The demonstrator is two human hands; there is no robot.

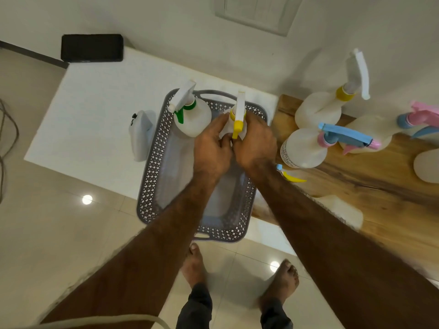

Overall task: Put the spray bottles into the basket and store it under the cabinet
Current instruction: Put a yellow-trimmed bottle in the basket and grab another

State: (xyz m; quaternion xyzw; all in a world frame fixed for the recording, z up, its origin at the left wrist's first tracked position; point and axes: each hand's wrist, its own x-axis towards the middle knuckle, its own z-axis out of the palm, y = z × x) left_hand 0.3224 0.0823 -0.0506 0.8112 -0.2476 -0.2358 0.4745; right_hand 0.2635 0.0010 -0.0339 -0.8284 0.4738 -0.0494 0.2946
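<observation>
A grey perforated basket [152, 167] rests on the white counter, overhanging its front edge. Inside, at the far end, stands a white spray bottle with a green trigger [193, 115]. Beside it, over the basket's far right corner, is a bottle with a yellow trigger [238, 115]; my left hand [211, 148] and my right hand [256, 143] both wrap around its body. On the wooden top to the right stand more spray bottles: one with a yellow collar [320, 110], one with a blue and pink head [306, 148], one with a pink head [370, 131].
A small white device [141, 134] lies left of the basket and a black box [92, 47] sits at the counter's far left corner. Another bottle with a yellow trigger [294, 178] lies partly hidden behind my right forearm. Tiled floor and my bare feet are below.
</observation>
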